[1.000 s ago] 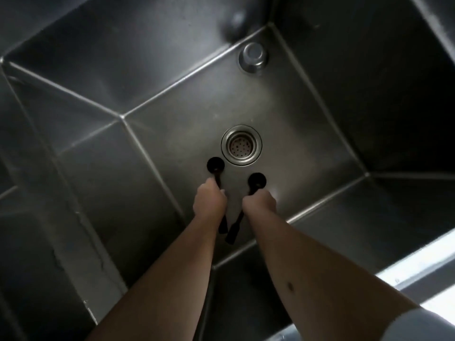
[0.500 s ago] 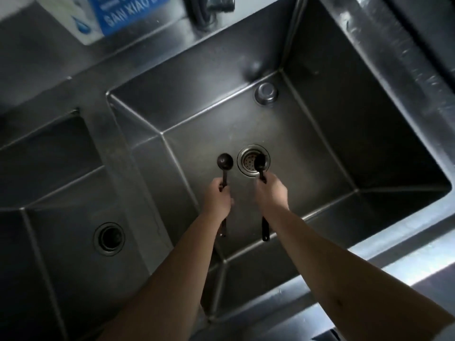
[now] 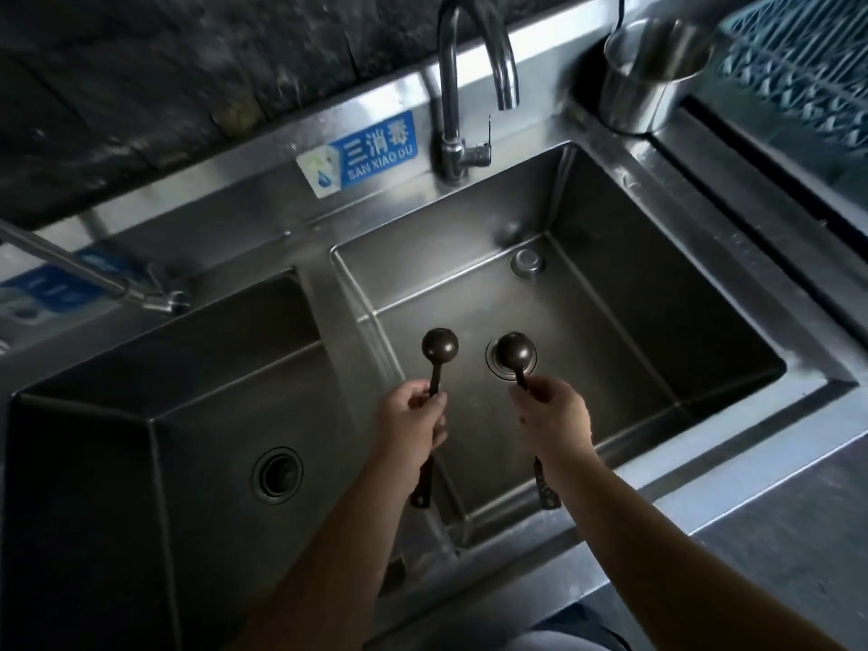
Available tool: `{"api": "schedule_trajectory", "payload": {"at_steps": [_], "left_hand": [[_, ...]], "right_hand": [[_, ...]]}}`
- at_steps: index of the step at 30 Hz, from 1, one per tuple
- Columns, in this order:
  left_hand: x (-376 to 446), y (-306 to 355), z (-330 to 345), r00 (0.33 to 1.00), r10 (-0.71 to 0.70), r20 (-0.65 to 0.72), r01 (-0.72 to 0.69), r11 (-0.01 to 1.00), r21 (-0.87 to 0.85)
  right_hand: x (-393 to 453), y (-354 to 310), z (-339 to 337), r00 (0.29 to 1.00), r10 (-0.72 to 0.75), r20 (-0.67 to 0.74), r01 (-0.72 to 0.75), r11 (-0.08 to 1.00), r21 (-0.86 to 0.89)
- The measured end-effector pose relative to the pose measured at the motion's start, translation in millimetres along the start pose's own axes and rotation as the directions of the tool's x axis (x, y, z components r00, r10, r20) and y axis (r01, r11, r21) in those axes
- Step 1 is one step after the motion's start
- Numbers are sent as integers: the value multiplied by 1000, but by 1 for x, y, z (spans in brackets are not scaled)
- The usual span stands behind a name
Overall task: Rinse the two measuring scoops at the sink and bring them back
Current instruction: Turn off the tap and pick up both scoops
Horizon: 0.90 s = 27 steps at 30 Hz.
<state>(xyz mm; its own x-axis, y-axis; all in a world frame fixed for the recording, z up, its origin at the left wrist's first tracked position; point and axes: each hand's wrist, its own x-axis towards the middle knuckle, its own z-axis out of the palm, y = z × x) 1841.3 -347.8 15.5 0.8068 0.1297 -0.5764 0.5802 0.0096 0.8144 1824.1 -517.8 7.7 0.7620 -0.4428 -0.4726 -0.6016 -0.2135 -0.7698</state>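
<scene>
At the frame's centre, over the steel sink basin (image 3: 657,293), my left hand (image 3: 413,422) and right hand (image 3: 554,418) each pinch a light, stiff, likely slippery dark round-bowled measuring scoop (image 3: 440,346) (image 3: 515,353) mid-handle.

Commercial kitchen wash station. A stainless-steel double-basin sink (image 3: 587,190) with a gooseneck faucet (image 3: 451,86) carries a blue label (image 3: 371,152) reading "SAN XIAO DU". A steel canister (image 3: 648,77) and a blue plastic crate (image 3: 798,72) stand at right.
</scene>
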Motion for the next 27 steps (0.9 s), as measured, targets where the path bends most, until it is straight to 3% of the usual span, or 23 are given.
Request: {"api": "schedule_trajectory", "payload": {"at_steps": [6,10,14,18,22,27], "left_hand": [[-55,-7,-39,990,10,138,-6,1000,-26],[-104,-16,-60,965,-2,262,-1,1000,10],[-162,-27,-76,904,17,427,-61,994,90],[-216,-46,-72,802,32,596,-195,958,210],[-271,-65,-56,641,-32,767,-286,917,277],[-351,-100,-33,465,-148,873,-358,870,339]], "right_hand": [[-77,2,-9,999,38,-30,-28,954,298],[-149,16,-12,994,91,-64,-38,816,577],[-226,46,-19,977,163,-141,-28,743,668],[-299,86,-36,950,201,-237,32,695,718],[-366,125,-64,889,250,-383,115,688,716],[-456,173,-99,771,323,-549,210,685,697]]}}
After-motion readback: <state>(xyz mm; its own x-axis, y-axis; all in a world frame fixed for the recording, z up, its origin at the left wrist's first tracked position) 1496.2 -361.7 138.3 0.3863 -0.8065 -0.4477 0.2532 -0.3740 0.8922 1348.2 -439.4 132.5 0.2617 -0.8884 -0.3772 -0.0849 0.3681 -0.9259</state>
